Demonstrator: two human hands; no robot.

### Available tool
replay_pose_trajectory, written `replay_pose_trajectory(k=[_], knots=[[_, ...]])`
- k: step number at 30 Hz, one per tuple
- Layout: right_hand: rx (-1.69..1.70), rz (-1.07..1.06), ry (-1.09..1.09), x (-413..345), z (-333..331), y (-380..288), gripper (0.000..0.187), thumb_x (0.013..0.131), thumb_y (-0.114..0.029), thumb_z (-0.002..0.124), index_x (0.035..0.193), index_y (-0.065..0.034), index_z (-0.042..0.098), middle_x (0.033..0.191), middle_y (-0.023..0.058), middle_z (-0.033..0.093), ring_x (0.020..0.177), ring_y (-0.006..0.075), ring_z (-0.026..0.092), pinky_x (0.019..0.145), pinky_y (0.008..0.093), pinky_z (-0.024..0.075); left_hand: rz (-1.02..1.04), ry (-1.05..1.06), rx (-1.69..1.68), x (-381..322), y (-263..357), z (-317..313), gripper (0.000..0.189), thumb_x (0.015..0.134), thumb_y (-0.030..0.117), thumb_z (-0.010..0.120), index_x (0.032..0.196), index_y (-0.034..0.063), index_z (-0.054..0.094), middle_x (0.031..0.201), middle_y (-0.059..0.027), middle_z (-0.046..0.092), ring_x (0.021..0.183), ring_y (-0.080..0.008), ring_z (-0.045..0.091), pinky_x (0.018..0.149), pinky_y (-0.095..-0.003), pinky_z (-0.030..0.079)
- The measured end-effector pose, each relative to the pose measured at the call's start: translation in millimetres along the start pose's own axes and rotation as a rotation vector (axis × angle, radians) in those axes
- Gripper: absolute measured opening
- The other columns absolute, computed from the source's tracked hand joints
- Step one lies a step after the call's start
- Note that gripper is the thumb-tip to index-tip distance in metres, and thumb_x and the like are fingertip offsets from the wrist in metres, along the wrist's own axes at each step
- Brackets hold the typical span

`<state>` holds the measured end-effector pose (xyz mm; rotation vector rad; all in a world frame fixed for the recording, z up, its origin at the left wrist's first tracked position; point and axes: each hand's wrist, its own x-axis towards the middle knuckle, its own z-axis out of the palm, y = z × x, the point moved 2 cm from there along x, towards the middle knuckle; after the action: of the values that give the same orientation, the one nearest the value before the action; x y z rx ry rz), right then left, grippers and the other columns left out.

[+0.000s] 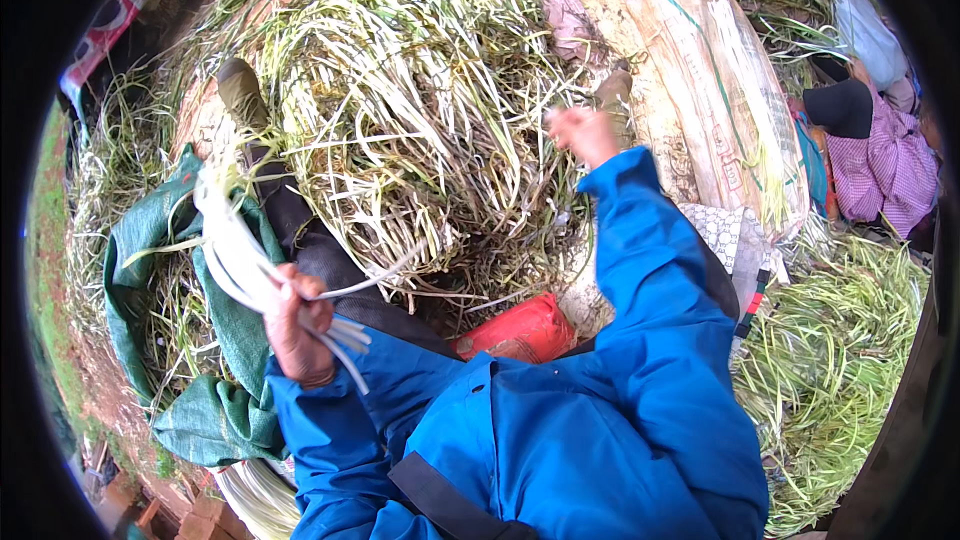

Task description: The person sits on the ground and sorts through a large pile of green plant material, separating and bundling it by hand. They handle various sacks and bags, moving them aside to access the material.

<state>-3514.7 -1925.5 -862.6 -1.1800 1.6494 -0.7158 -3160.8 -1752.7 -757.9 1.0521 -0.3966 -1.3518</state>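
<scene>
My left hand (298, 326) grips a bundle of long white stalks (236, 247), probably blanched leafy vegetable stems, above my left leg. Their cut-looking lower ends stick out below my fist, and one stalk juts off to the right. My right hand (589, 133) is raised at the right edge of a large heap of tangled pale green and yellowish stalks (405, 105). It is blurred with its fingers partly curled, and I cannot tell whether it holds anything. The heap lies between my outstretched legs, with a red wrapped bundle (517, 330) close to my lap.
A green woven sack (210, 420) with loose trimmings lies at left. More white stalks (259, 495) lie below it. At right, pale stalks (765, 165) rest on a printed woven sack (697, 90). Another person (885, 157) sits beyond, near more green leaves (832, 375).
</scene>
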Motion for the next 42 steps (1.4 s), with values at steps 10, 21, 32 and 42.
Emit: replay_pose_trajectory(k=[10,21,32,42], knots=[[0.195,-0.066,0.038,-76.3,43.8,40.1,0.015,0.074,-0.015,0.063,0.076,-0.0006,0.06,0.06,0.003,0.057,0.052,0.0071,0.048,0.049,0.0229,0.0394,-0.19,-0.034,0.048,-2.5,-54.7,23.5,0.022,0.079,0.015,0.056,0.097,0.0046,0.047,0.068,-0.0045,0.051,0.049,-0.0061,0.042,0.039,-0.0165,0.033],[-0.127,-0.514,-0.204,-137.8,84.2,-15.5,0.021,0.07,-0.013,0.065,0.089,-0.0042,0.061,0.073,0.0088,0.057,0.064,0.0174,0.055,0.058,0.0255,0.0431,-0.276,0.052,0.222,-9.7,-73.6,38.7,0.017,0.077,0.014,0.058,0.09,0.0039,0.054,0.066,0.0006,0.051,0.047,-0.0034,0.04,0.038,-0.0156,0.031],[-0.551,-0.724,-0.201,-191.1,104.0,-28.3,0.025,0.065,-0.014,0.065,0.09,-0.012,0.06,0.07,0.005,0.051,0.069,0.0236,0.052,0.058,0.0313,0.0445,-0.312,0.001,0.374,-1.1,-107.6,24.0,0.012,0.074,0.015,0.063,0.079,0.0066,0.057,0.053,0.0035,0.048,0.039,-0.0034,0.039,0.035,-0.0173,0.029],[0.515,0.001,-0.543,-157.4,133.3,-4.9,0.025,0.078,-0.017,0.06,0.097,0.0002,0.057,0.072,-0.0002,0.058,0.064,0.0045,0.05,0.057,0.0181,0.04,-0.361,-0.093,0.336,-5.3,-109.0,15.4,0.013,0.076,0.016,0.062,0.083,0.0075,0.056,0.059,0.0036,0.049,0.044,-0.0037,0.04,0.038,-0.0172,0.03]])
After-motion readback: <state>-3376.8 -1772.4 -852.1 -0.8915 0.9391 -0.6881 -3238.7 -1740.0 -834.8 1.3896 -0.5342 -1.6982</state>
